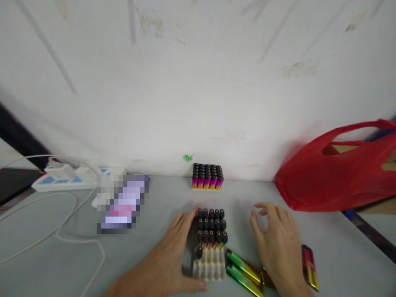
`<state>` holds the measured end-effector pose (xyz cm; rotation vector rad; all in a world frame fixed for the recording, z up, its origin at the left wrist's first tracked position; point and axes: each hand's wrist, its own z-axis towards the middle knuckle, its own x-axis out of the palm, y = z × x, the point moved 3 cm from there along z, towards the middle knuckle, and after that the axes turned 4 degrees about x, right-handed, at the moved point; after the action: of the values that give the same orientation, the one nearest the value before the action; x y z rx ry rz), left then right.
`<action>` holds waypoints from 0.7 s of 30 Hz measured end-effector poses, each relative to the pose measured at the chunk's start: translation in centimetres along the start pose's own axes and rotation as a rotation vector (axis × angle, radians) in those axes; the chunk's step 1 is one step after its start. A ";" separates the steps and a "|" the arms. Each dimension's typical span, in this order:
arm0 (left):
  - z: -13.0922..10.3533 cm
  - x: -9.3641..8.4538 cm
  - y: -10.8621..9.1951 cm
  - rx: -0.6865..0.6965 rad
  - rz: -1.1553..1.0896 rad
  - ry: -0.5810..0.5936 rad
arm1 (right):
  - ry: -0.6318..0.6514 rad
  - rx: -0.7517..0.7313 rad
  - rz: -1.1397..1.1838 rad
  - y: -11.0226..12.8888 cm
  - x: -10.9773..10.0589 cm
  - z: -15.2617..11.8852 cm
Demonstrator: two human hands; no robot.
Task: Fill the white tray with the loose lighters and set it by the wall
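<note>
1. A white tray (pixel 210 266) of lighters sits on the grey desk (pixel 161 206) at the lower middle of the view, its far rows filled with black-capped lighters (pixel 212 227) and its near rows showing bare cells.
2. The left hand (pixel 173 251) lies flat against the tray's 9 o'clock side, fingers (pixel 188 218) stretched out open along the filled rows and thumb at the near corner, gripping nothing.
3. The right hand (pixel 278 243) hovers at the tray's 3 o'clock, a small gap apart, fingers loosely curled and holding nothing that can be seen.
4. Loose green-yellow lighters (pixel 243 272) lie at the tray's 4 o'clock, partly under the right hand; a red-yellow lighter (pixel 310 266) lies beyond the wrist.
5. A full tray (pixel 207 176) stands at 12 o'clock by the wall; a red bag (pixel 334 177) lies at 2 o'clock, a power strip (pixel 64 177) at 10 o'clock.
</note>
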<state>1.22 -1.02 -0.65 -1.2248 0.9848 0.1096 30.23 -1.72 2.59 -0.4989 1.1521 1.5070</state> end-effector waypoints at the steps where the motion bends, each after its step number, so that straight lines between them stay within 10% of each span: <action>1: 0.0 0.0 0.0 0.005 -0.001 -0.004 | -0.044 0.009 -0.198 -0.7 -0.2 0.3; 8: -0.1 0.0 0.1 -0.016 0.004 0.012 | 0.036 0.145 -0.766 -5.2 -0.8 0.5; 21: -0.1 0.4 0.7 0.005 0.009 -0.011 | 0.209 -0.193 -0.208 -2.8 2.3 0.5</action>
<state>0.98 -0.95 -1.44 -1.2138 0.9810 0.1206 32.25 -0.37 -0.17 -0.8982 1.0811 1.4141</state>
